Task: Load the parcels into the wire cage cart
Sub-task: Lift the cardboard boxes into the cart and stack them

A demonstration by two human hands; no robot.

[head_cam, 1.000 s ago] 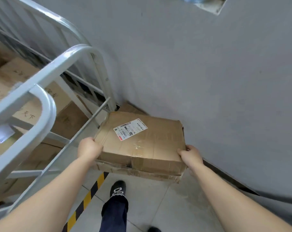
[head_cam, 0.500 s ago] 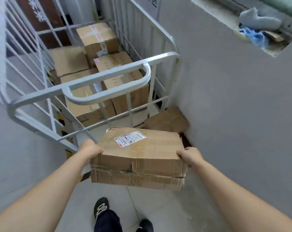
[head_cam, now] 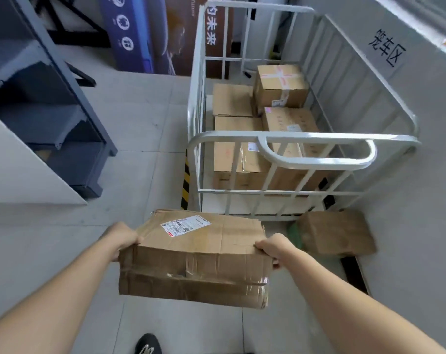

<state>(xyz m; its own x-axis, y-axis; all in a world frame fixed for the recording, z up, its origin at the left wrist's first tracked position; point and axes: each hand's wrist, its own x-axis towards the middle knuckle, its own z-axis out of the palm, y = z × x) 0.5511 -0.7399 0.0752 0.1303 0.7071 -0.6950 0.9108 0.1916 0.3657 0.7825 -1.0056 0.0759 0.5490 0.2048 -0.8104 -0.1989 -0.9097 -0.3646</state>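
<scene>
I carry a worn brown cardboard parcel (head_cam: 198, 251) with a white shipping label on top, held level in front of me. My left hand (head_cam: 122, 238) grips its left edge and my right hand (head_cam: 273, 247) grips its right edge. Ahead stands the white wire cage cart (head_cam: 303, 139), its near rail and looped handle facing me. Several brown boxes (head_cam: 280, 90) sit inside the cart. The parcel is short of the cart's near side, lower than its top rail.
Another brown parcel (head_cam: 339, 233) lies on the floor by the cart's near right corner, against the grey wall (head_cam: 421, 200). A dark metal shelf frame (head_cam: 63, 98) stands at left. Yellow-black floor tape (head_cam: 185, 185) runs beside the cart. My shoe (head_cam: 147, 344) shows below.
My view has swung left and back from the wall, so the whole cart is now ahead. The parcel stays in both hands, carried away from the wall.
</scene>
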